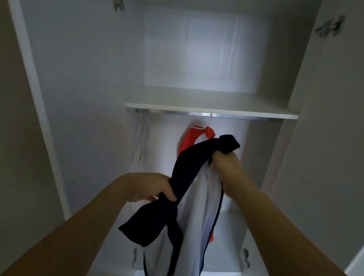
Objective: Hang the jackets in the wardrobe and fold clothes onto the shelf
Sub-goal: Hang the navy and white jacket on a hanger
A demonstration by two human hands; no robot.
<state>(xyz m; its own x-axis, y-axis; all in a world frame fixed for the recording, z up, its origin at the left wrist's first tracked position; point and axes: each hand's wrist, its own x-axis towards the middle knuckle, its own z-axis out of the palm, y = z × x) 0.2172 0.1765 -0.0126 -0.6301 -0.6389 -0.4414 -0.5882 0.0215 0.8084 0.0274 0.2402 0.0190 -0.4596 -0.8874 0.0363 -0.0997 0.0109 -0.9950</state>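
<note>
You hold a navy-and-white jacket up in front of the open wardrobe.

Your left hand [156, 188] grips the jacket [199, 209] at its dark collar, thumb curled over the fabric; the white body hangs down between your arms. Your right hand [225, 163] clenches the collar's other end, raised higher, just below the shelf [212, 109] and rail [179, 113]. Behind it, a red-and-white garment [189, 138] hangs from the rail on a hanger.

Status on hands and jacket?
Left hand and right hand both grip navy-and-white jacket, below rail. Red garment already hanging directly behind.
</note>
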